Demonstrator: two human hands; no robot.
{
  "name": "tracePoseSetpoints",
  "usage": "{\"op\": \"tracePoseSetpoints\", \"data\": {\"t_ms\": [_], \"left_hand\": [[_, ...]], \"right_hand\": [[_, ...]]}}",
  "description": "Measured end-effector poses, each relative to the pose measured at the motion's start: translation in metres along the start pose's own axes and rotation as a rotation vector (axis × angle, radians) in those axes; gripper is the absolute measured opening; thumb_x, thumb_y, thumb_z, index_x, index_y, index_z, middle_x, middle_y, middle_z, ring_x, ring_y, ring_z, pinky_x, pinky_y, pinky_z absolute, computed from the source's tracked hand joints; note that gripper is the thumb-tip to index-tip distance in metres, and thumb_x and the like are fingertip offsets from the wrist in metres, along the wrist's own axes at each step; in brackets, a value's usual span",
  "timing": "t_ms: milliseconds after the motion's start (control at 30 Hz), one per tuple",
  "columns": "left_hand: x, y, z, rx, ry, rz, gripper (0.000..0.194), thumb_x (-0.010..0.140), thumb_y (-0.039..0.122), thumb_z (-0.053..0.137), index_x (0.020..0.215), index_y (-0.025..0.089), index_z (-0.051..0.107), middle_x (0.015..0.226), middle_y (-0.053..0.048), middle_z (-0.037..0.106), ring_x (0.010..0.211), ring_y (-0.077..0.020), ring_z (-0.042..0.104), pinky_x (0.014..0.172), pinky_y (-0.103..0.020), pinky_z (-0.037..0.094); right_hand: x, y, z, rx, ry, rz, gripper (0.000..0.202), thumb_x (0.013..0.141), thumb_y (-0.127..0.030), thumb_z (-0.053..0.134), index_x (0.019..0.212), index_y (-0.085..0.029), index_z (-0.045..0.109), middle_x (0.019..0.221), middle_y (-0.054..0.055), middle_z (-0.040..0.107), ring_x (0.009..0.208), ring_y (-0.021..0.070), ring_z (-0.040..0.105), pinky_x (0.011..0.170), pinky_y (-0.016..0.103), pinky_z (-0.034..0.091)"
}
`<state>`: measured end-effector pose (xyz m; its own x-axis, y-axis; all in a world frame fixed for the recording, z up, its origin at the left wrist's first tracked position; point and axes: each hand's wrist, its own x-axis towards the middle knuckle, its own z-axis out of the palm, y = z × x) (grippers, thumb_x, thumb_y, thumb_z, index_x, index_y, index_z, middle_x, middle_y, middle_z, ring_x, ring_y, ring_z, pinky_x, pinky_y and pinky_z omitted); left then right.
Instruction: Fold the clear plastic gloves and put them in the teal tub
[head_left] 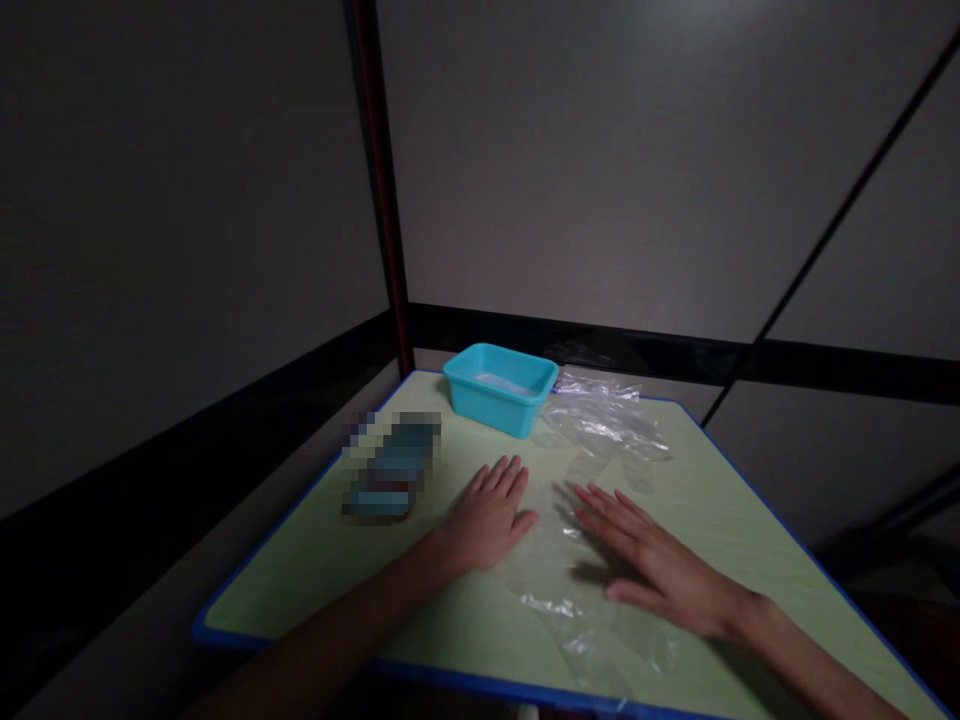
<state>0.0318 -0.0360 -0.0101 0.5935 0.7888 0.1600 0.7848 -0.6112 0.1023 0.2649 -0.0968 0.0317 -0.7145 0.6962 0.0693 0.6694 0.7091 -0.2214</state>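
Observation:
A clear plastic bag lies spread on the light green table, reaching its front edge. My left hand rests flat at the bag's left side, palm down, fingers apart, holding nothing. Over the right side of the bag is my right hand, its fingers stretched out and a shadow beneath it; nothing is in it. Farther back, a crumpled pile of clear plastic bags sits beyond both hands.
A turquoise basin stands at the back of the table, left of the pile, with something pale inside. A pixelated dark object lies at the left edge. Grey wall panels rise behind the table.

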Motion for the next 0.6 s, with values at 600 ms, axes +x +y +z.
{"op": "tracePoseSetpoints", "data": {"t_ms": [600], "left_hand": [[-0.05, 0.02, -0.042, -0.759, -0.116, 0.107, 0.03, 0.077, 0.021, 0.05, 0.106, 0.016, 0.052, 0.099, -0.004, 0.06, 0.087, -0.014, 0.055, 0.078, -0.025, 0.043]], "right_hand": [[-0.007, -0.036, 0.005, 0.401, 0.322, 0.286, 0.028, 0.085, -0.026, 0.039, 0.065, -0.016, 0.057, 0.1, 0.008, 0.056, 0.09, 0.0193, 0.054, 0.074, 0.032, 0.045]]}}
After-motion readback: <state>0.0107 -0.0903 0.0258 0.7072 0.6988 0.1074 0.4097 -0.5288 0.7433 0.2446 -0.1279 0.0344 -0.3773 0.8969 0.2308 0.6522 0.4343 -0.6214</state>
